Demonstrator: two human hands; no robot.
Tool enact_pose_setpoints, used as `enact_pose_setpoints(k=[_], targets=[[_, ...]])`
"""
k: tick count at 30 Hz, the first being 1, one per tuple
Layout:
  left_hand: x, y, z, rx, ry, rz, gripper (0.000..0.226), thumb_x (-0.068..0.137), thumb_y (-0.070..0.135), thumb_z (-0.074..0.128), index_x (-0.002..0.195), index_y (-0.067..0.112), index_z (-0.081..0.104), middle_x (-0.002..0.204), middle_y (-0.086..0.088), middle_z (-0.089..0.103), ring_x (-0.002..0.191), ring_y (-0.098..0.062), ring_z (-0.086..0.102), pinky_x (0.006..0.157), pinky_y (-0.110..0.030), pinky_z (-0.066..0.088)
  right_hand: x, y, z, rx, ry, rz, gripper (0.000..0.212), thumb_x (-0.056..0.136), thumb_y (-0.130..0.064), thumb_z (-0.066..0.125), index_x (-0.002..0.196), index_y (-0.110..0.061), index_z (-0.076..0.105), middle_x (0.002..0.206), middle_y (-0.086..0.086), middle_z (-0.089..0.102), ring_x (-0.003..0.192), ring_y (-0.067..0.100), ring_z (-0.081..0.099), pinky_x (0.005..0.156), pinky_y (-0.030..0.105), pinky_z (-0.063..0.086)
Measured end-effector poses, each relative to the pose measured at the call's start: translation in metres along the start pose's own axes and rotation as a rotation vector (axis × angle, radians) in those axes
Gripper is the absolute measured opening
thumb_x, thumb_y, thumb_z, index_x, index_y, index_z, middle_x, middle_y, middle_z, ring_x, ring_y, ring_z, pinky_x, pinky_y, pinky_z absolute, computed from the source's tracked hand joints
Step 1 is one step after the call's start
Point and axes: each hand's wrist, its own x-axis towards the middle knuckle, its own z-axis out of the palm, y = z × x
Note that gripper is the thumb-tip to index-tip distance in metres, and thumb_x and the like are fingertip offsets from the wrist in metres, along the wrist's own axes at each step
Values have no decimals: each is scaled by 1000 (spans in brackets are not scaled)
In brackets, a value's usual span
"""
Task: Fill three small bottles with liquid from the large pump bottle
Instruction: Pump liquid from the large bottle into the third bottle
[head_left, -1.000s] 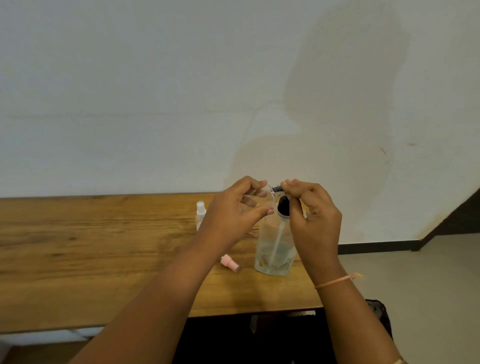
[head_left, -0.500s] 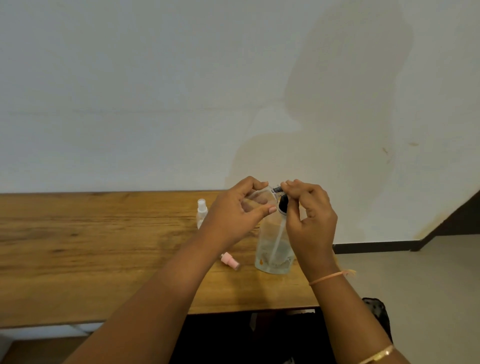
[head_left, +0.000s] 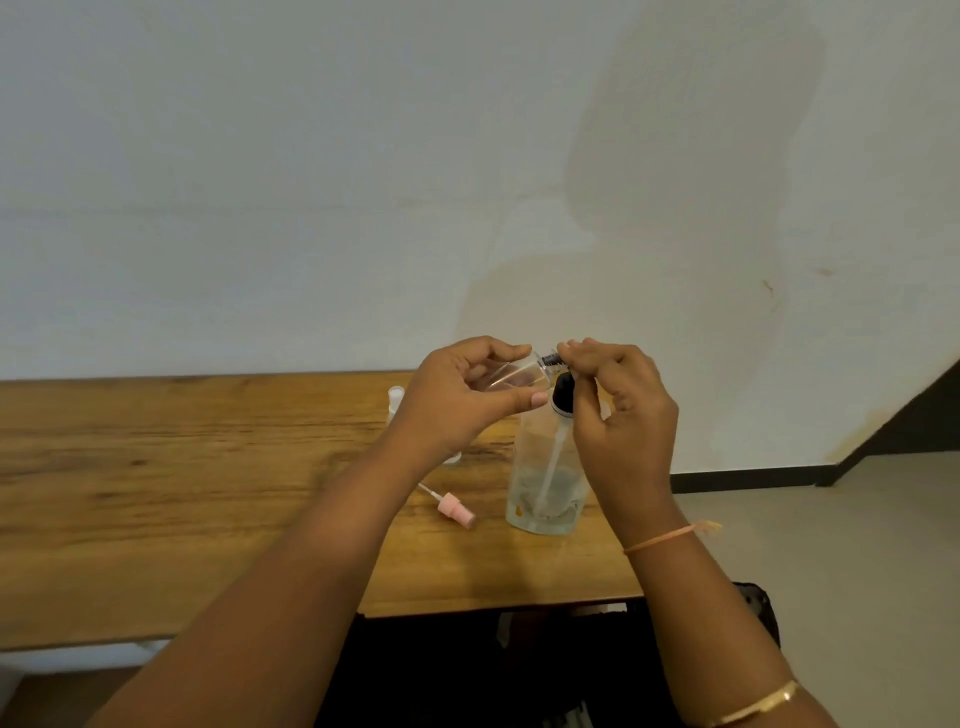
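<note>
Both hands meet above the table (head_left: 156, 467): my left hand (head_left: 457, 410) curls round a small bottle (head_left: 511, 375) held sideways, its mouth just beside my right hand (head_left: 623, 415), which pinches the top of the large pump bottle (head_left: 545, 483) standing below.

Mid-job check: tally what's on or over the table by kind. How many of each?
Small bottles: 2, the held bottle in the left hand and the white-topped bottle standing behind it.
Large pump bottle: 1, right hand on its pump.
Pink spray cap: 1, lying loose.
Total: 4 in view.
</note>
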Motion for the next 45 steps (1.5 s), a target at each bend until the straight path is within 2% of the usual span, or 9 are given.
enact_pose_setpoints(k=[5, 12, 14, 19, 24, 31, 37, 42, 45], targets=[[-2, -1, 3, 67, 24, 0, 38, 67, 4, 80, 95, 24, 64, 98, 6, 68, 89, 1, 67, 81, -16, 53, -5, 2, 3, 6, 4, 20, 27, 81, 4, 54, 101, -7, 69, 96, -5, 55, 100, 17, 56, 90, 6, 38], [-12, -2, 14, 128, 106, 122, 34, 74, 13, 77, 99, 29, 60, 99, 16, 64, 92, 12, 61, 74, -8, 48, 4, -3, -4, 66, -31, 57, 28, 82, 0, 52, 101, -12, 69, 96, -4, 58, 101, 23, 60, 87, 29, 47], [-12, -2, 15, 156, 115, 139, 33, 75, 14, 76, 101, 26, 59, 101, 15, 63, 91, 17, 58, 72, -4, 45, 4, -3, -3, 50, -28, 56, 28, 83, 0, 52, 102, -10, 69, 97, -4, 58, 102, 22, 60, 88, 28, 48], [-10, -7, 15, 187, 111, 120, 32, 74, 15, 77, 97, 29, 59, 107, 11, 65, 93, 13, 60, 75, -7, 48, -6, 2, 6, 42, 36, 27, 25, 85, -4, 48, 100, -6, 68, 97, -4, 54, 104, 10, 54, 92, 11, 40], [-13, -12, 17, 240, 122, 106, 34, 75, 21, 76, 95, 40, 55, 104, 19, 64, 101, 9, 60, 88, -20, 51, -10, 4, 13, 33, 65, 27, 22, 84, 4, 47, 94, -1, 67, 95, 1, 53, 103, -10, 44, 95, 14, 41], [-16, -4, 15, 257, 117, 168, 37, 75, 23, 76, 95, 42, 51, 98, 26, 60, 91, 25, 52, 76, -1, 43, -1, -2, 2, 18, 27, 5, 25, 85, -2, 47, 97, -8, 68, 96, -6, 53, 100, 10, 54, 87, 11, 41], [-12, -7, 12, 299, 104, 158, 37, 74, 24, 77, 94, 43, 53, 94, 27, 61, 93, 19, 55, 79, -8, 47, -7, 1, 7, 39, 51, -6, 26, 85, -5, 44, 97, -2, 67, 97, -3, 52, 102, 3, 48, 93, 10, 39], [-9, -14, 10, 314, 92, 122, 35, 73, 24, 78, 86, 44, 53, 97, 29, 61, 98, 5, 61, 88, -29, 53, -12, 5, 11, 9, 45, 5, 22, 85, 5, 49, 97, -1, 66, 96, 0, 51, 101, -3, 43, 97, 17, 40], [-9, -11, 9, 311, 85, 156, 37, 73, 24, 78, 89, 46, 52, 94, 30, 60, 95, 12, 59, 84, -18, 51, -9, 1, 8, 20, 48, 39, 24, 82, 7, 50, 96, -4, 67, 95, -1, 53, 101, 1, 48, 92, 10, 40]])
